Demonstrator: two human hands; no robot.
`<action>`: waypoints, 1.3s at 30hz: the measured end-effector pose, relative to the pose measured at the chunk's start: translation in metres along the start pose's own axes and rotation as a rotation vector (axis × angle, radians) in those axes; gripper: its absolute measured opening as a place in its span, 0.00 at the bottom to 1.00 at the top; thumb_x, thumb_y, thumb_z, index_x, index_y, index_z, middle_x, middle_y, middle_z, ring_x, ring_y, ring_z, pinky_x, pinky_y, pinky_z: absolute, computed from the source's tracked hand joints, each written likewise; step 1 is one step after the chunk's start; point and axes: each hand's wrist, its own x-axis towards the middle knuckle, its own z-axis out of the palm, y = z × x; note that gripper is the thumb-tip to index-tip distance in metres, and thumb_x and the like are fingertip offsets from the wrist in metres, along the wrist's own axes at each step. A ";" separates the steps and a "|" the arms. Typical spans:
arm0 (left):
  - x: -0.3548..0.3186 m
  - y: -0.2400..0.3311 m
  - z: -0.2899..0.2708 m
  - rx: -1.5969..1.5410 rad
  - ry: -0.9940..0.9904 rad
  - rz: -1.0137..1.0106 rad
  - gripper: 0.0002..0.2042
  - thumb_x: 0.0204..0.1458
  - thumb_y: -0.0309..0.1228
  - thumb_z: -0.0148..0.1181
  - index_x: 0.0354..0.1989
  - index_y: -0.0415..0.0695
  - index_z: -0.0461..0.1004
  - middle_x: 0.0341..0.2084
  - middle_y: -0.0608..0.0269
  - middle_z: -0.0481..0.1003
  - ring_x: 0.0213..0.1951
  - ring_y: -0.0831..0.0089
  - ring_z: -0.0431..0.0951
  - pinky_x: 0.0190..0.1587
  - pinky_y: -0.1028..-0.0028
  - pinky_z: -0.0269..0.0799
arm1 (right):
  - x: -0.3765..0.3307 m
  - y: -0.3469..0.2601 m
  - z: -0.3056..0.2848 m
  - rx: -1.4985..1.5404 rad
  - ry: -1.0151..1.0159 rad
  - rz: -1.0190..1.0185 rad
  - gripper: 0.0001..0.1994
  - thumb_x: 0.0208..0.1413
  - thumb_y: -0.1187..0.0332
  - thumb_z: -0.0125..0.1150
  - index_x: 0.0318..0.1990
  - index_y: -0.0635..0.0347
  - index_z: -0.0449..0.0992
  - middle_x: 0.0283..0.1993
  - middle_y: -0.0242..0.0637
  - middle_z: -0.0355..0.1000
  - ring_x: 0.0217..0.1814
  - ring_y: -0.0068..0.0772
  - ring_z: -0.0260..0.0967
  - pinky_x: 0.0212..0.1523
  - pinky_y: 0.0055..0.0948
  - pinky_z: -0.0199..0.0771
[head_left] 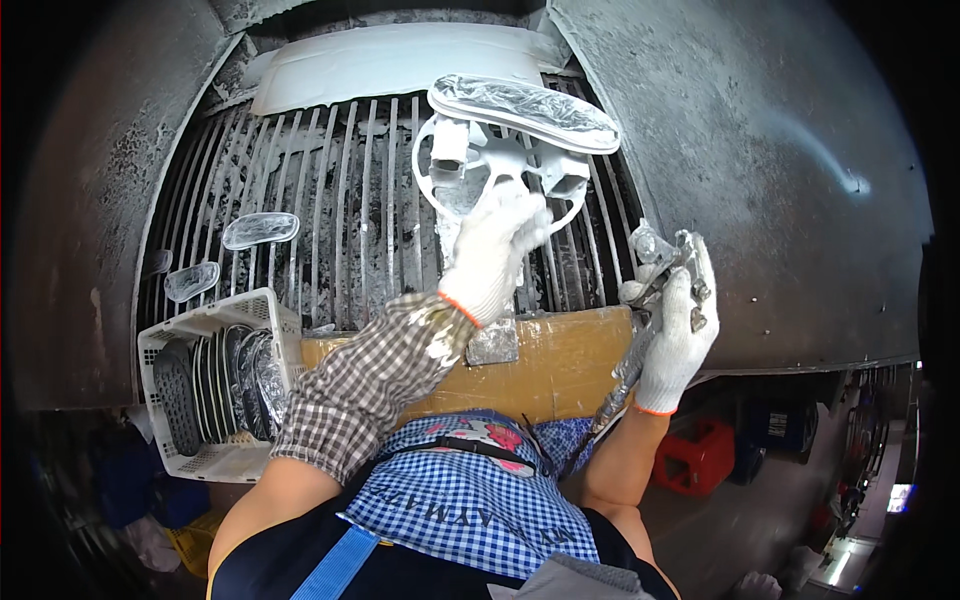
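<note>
A paint-crusted spray gun [655, 268] is in my right hand [680, 335], its white-gloved fingers wrapped around it; a wrapped hose runs down from it toward my waist. My left hand [500, 235], also gloved and slightly smeared by motion, is at the near side of a white wheel-shaped stand [497, 150]. Its fingertips are hard to make out, so whether they grip the stand is unclear. On the stand's far side lies a shoe sole [525, 112], its middle covered with clear film and its rim white. The spray gun is apart from the sole, to its near right.
Metal bars [345, 200] form a grate under the stand. At left, a white plastic crate [215, 465] holds several soles upright; small film-covered pieces [262, 230] lie beyond it. Dark panels [780, 200] wall both sides. A brown board [570, 365] edges the front; a red container [693, 458] stands below right.
</note>
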 end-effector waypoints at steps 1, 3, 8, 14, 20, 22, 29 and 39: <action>0.009 -0.001 0.006 -0.006 0.004 0.055 0.10 0.67 0.30 0.61 0.52 0.39 0.76 0.42 0.58 0.82 0.45 0.66 0.85 0.46 0.64 0.85 | -0.002 0.000 -0.002 -0.002 -0.012 0.020 0.24 0.75 0.73 0.53 0.75 0.72 0.63 0.56 0.48 0.79 0.44 0.25 0.77 0.43 0.27 0.83; 0.019 0.000 0.014 -0.043 0.070 -0.006 0.10 0.65 0.28 0.63 0.51 0.41 0.76 0.42 0.63 0.82 0.44 0.70 0.83 0.45 0.67 0.82 | -0.005 -0.002 -0.001 0.034 -0.004 0.035 0.24 0.75 0.74 0.52 0.75 0.71 0.63 0.57 0.49 0.78 0.45 0.27 0.77 0.43 0.28 0.83; 0.013 -0.003 0.007 0.067 0.080 -0.050 0.12 0.64 0.27 0.62 0.55 0.41 0.75 0.44 0.61 0.81 0.46 0.70 0.81 0.50 0.66 0.79 | -0.010 -0.007 0.003 0.081 -0.056 0.024 0.24 0.74 0.74 0.50 0.75 0.72 0.63 0.61 0.53 0.77 0.48 0.29 0.78 0.43 0.29 0.83; 0.002 -0.006 -0.009 0.081 0.098 -0.094 0.14 0.64 0.25 0.61 0.56 0.39 0.75 0.46 0.59 0.81 0.47 0.70 0.81 0.51 0.67 0.79 | 0.002 -0.014 0.041 0.012 -0.209 -0.048 0.25 0.73 0.75 0.55 0.74 0.74 0.64 0.60 0.51 0.78 0.50 0.28 0.78 0.49 0.27 0.81; 0.014 -0.012 -0.028 0.108 0.053 -0.118 0.13 0.65 0.25 0.60 0.56 0.40 0.75 0.45 0.59 0.81 0.44 0.71 0.83 0.49 0.73 0.79 | 0.014 -0.016 0.085 0.080 -0.340 -0.108 0.26 0.71 0.73 0.61 0.73 0.74 0.67 0.61 0.44 0.78 0.58 0.25 0.76 0.60 0.27 0.76; 0.016 -0.020 -0.028 0.081 0.081 -0.079 0.13 0.65 0.25 0.60 0.56 0.40 0.75 0.45 0.59 0.81 0.44 0.70 0.83 0.49 0.72 0.79 | 0.023 -0.004 0.089 0.107 -0.295 -0.095 0.26 0.71 0.73 0.61 0.73 0.74 0.67 0.60 0.43 0.79 0.56 0.24 0.76 0.59 0.26 0.76; 0.001 -0.001 -0.014 0.101 0.121 -0.095 0.15 0.63 0.22 0.61 0.57 0.37 0.73 0.47 0.57 0.80 0.49 0.66 0.82 0.55 0.62 0.80 | 0.025 0.007 0.080 0.096 -0.204 -0.120 0.25 0.73 0.73 0.58 0.73 0.73 0.66 0.52 0.42 0.79 0.48 0.24 0.77 0.51 0.26 0.79; 0.040 0.000 0.005 -0.048 0.089 0.089 0.11 0.65 0.31 0.65 0.52 0.43 0.77 0.44 0.62 0.80 0.46 0.69 0.81 0.52 0.66 0.77 | -0.002 -0.004 0.048 0.124 -0.109 -0.017 0.25 0.75 0.71 0.55 0.75 0.71 0.63 0.50 0.44 0.80 0.42 0.27 0.79 0.44 0.27 0.83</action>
